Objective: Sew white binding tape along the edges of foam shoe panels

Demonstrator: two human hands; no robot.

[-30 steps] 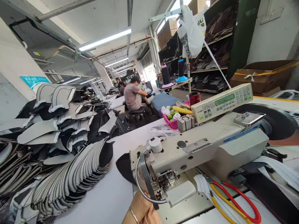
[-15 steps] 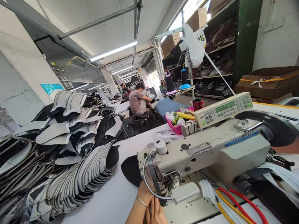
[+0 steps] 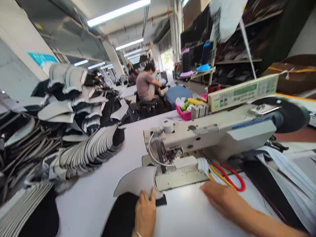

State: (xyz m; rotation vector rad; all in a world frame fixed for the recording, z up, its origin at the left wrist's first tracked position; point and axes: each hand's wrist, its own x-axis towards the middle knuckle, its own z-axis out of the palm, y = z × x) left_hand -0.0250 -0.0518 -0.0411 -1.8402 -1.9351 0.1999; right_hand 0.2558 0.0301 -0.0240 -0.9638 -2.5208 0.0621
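Observation:
My left hand (image 3: 145,212) lies flat with fingers stretched on a black fabric piece (image 3: 123,214), its fingertips at the edge of a grey curved piece (image 3: 137,181) that runs under the head of the sewing machine (image 3: 212,135). My right hand (image 3: 221,197) is blurred by motion; it rests on the white table just in front of the machine bed, near red-handled scissors (image 3: 232,177) and yellow-handled scissors. What its fingers do I cannot make out.
A tall heap of grey and black cut pieces (image 3: 74,131) fills the left of the table (image 3: 86,200). A pink basket (image 3: 184,113) with fruit stands behind the machine. White straps (image 3: 288,168) lie at the right. Another person (image 3: 146,86) sits farther back.
The view has tilted down. My left hand moved from beside the needle area to lie flat on the black piece; the grey piece now shows at the machine. My right hand has come into view.

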